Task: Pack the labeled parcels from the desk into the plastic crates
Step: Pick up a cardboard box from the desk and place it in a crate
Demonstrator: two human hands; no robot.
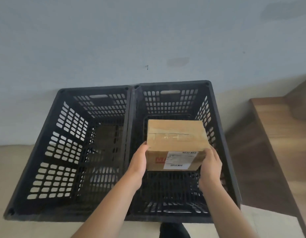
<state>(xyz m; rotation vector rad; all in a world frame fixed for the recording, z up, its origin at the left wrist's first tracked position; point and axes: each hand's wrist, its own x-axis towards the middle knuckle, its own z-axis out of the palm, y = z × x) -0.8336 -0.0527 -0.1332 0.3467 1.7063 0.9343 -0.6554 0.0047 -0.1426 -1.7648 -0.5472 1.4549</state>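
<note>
parcel (pixel 176 143), cardboard with a label facing the camera, sits inside the right crate (pixel 224 134), left hand (pixel 137 162) and right hand (pixel 211 166) clasping its sides; left crate (pixel 44 134) beside it

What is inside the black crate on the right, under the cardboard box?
Inside the right crate, both hands, left hand and right hand, hold the cardboard box. Nearer, its slotted floor shows bare. The floor directly under the box is covered, so nothing can be told there.

floor (pixel 11 162) | 2 black crates (pixel 51 152) (pixel 215 107) side by side, touching | wooden desk (pixel 277 134) right
</note>
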